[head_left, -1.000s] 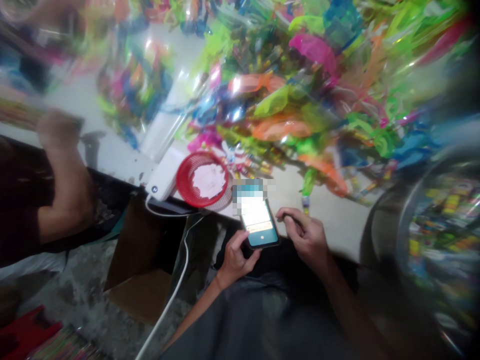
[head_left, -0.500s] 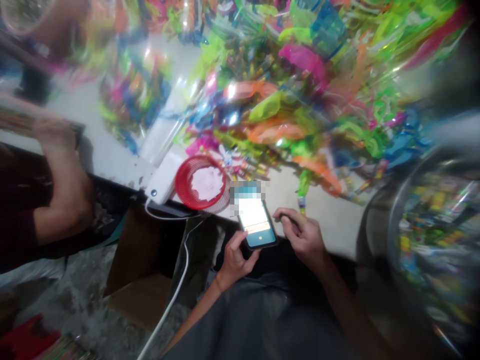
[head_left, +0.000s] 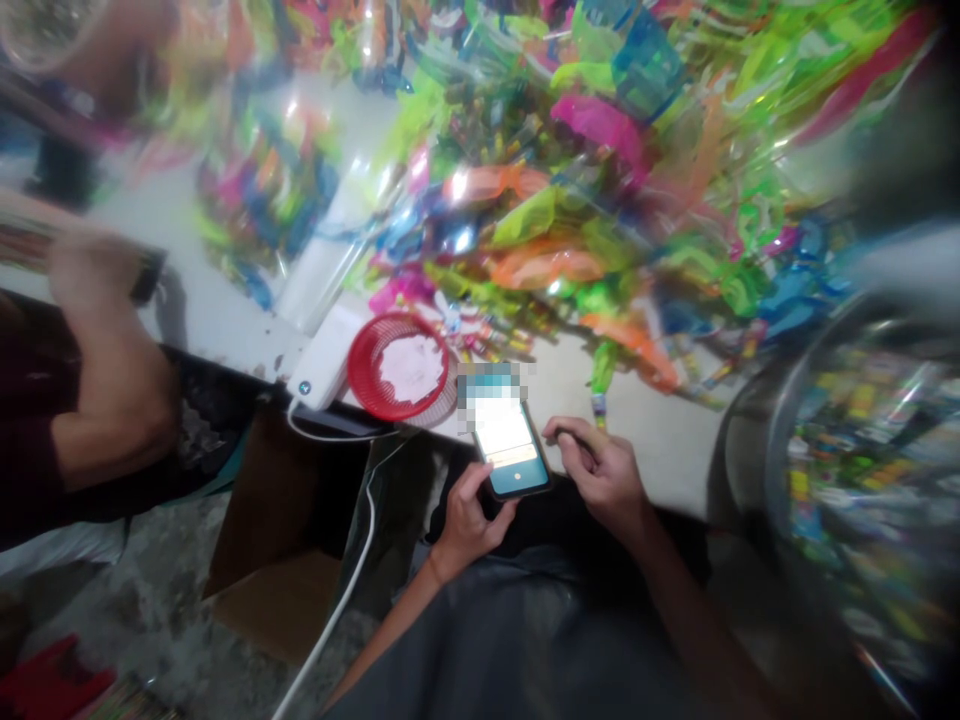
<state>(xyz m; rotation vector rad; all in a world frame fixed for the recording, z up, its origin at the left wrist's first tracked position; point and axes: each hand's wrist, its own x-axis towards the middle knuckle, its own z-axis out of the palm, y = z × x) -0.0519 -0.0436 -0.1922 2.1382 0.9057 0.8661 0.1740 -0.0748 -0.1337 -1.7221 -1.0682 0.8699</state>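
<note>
**Phone in hand at a desk heaped with bright plastic**

A person seated at the edge of a white desk (head_left: 675, 440) is holding a lit phone (head_left: 510, 448) just over the lap, near the desk's front edge. The left hand (head_left: 469, 515) is cupping the phone from below and from its lower left corner, fingers curled around the case and thumb resting along its near edge, so this hand is closed on the phone and is carrying it. The right hand (head_left: 600, 470) is hovering just beside the phone's right edge, loosely curled, with the fingers bent inward toward the screen; whether a fingertip is touching the case or pinching something small cannot be told. The phone's long axis is running away from the person and leaning slightly to the left, screen up, its far end reaching toward the desk. Of the two hands the left is the one on the phone; the right is close but apart from the glass.

Just beyond the phone, to its left, a red mesh basket (head_left: 367, 385) is sitting on the desk with something white inside, and a white power bank (head_left: 319, 365) is lying beside the basket, a white cable (head_left: 352, 580) trailing down from it toward the floor. Farther from the phone, a pile of neon plastic toys (head_left: 570, 220) is covering the desk. Well to the phone's left, another person's arm (head_left: 112, 390) is resting at the desk.
</note>
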